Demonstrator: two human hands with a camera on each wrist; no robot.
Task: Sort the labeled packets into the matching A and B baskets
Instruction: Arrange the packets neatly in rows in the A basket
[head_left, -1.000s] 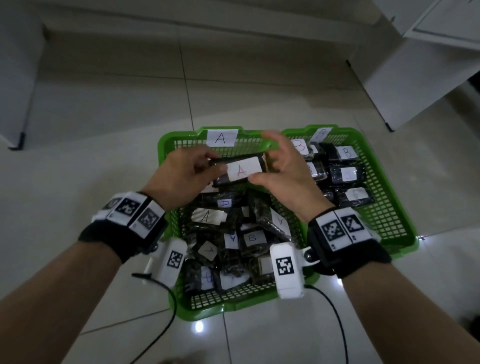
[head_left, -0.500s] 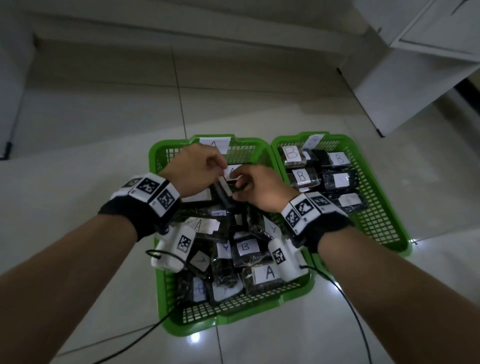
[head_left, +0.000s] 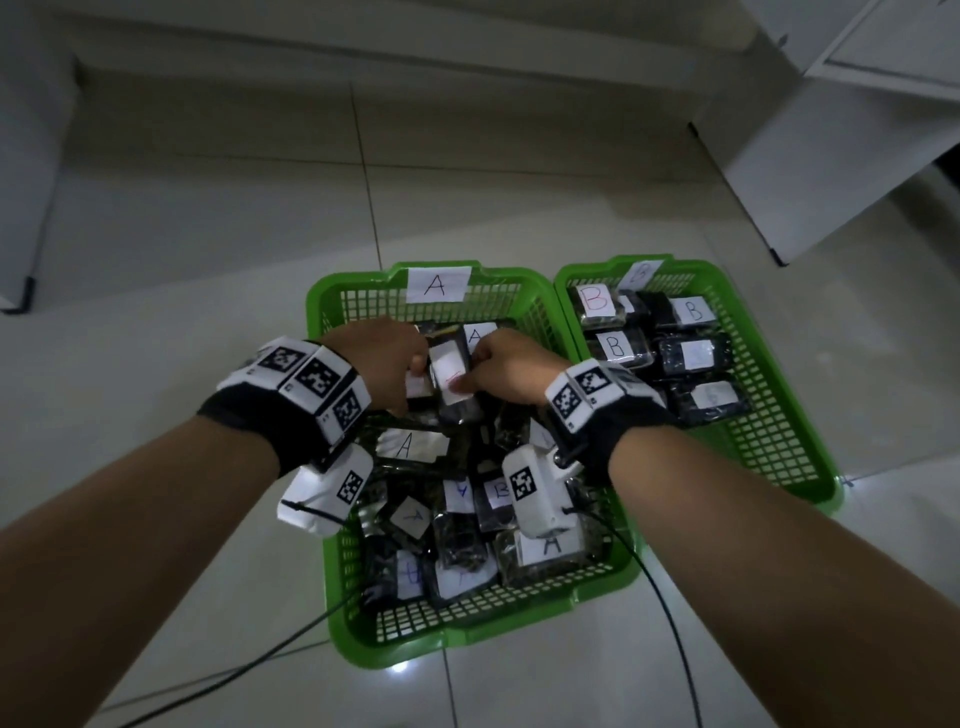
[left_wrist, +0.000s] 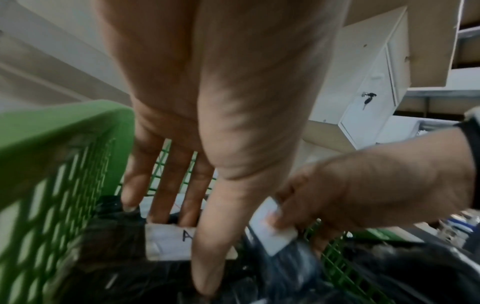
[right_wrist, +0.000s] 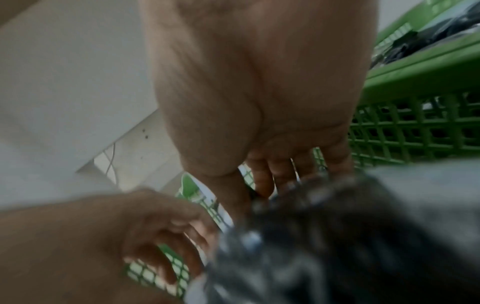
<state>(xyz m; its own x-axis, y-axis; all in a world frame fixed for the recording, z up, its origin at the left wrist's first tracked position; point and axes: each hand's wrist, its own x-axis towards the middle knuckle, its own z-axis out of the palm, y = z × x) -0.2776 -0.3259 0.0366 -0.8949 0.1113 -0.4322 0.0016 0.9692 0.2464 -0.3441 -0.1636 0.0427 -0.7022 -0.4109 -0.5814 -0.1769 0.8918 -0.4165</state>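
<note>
Two green baskets stand side by side on the floor, basket A (head_left: 332, 322) on the left and basket B (head_left: 769, 457) on the right. Both hands are low in the far end of basket A. My right hand (head_left: 483, 371) pinches a dark packet with a red-lettered label (head_left: 449, 371), thumb on the label; it also shows as the same packet (left_wrist: 278, 236) and, blurred, (right_wrist: 324, 246). My left hand (head_left: 402, 364) lies beside it with fingers nearly straight. Its thumb (left_wrist: 207, 267) crosses another packet labelled A (left_wrist: 166, 240).
Basket A's near half holds a heap of dark packets, mostly A labels and a B label (head_left: 498, 491). Basket B holds B packets (head_left: 615, 345). Black cables (head_left: 670, 623) trail over the tiles from the wrists. A white cabinet (head_left: 831, 156) stands at the far right.
Both hands have come down from above the basket rim into the far end of basket A with the red-lettered packet. The packet has turned lengthwise, and the left hand no longer grips it.
</note>
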